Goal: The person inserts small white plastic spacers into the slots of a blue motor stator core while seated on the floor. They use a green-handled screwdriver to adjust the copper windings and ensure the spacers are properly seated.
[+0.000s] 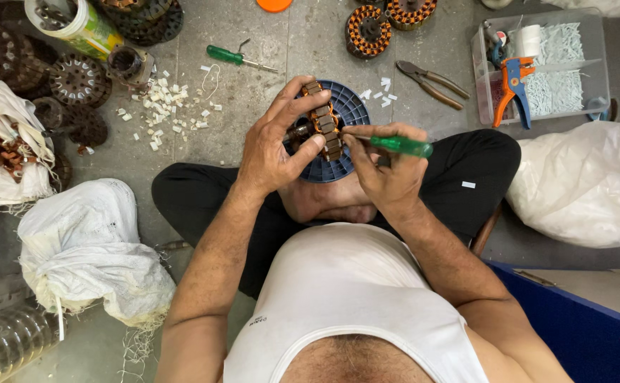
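Observation:
My left hand (pixel 278 145) grips a round motor stator (pixel 324 122) with copper windings, held on edge above a blue plastic disc (pixel 349 106) that rests by my crossed legs. My right hand (pixel 388 174) holds a green-handled screwdriver (pixel 402 145), its tip pointing left against the stator's side. Both hands are close together over my lap.
On the concrete floor lie another green screwdriver (pixel 235 57), pliers (pixel 430 81), scattered white plastic bits (pixel 164 106), wound stators (pixel 370 28) and dark metal cores (pixel 76 81). A clear box (pixel 544 64) with an orange-blue stripper stands at right. White sacks (pixel 90 248) sit left and right (pixel 579 184).

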